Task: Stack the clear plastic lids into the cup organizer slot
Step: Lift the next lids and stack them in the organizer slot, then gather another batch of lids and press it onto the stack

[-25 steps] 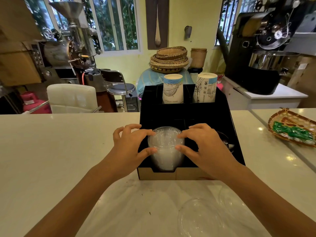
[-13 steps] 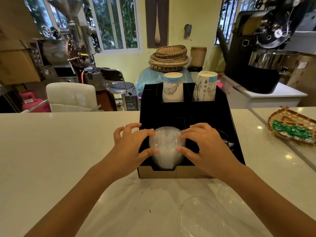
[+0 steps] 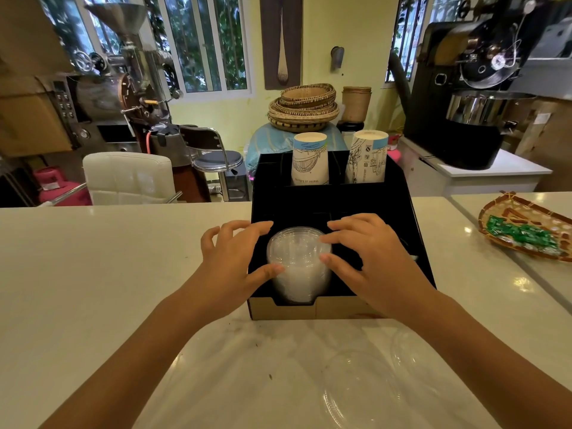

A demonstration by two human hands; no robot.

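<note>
A stack of clear plastic lids [image 3: 297, 264] stands in the front left slot of a black cup organizer [image 3: 334, 202] on the white counter. My left hand [image 3: 230, 264] grips the stack's left side with thumb and fingers. From the other side my right hand [image 3: 368, 261] holds it the same way. Two loose clear lids [image 3: 359, 388] lie flat on the counter in front of the organizer, between my forearms.
Two upside-down stacks of paper cups [image 3: 309, 159] stand in the organizer's rear slots. A woven tray [image 3: 526, 230] with green packets sits at the right on the counter. Beyond the counter are a white chair [image 3: 128, 178], a stool and coffee roasters.
Both hands keep their hold on the lid stack in the slot; fingers shift only slightly. The view has tilted a little.
</note>
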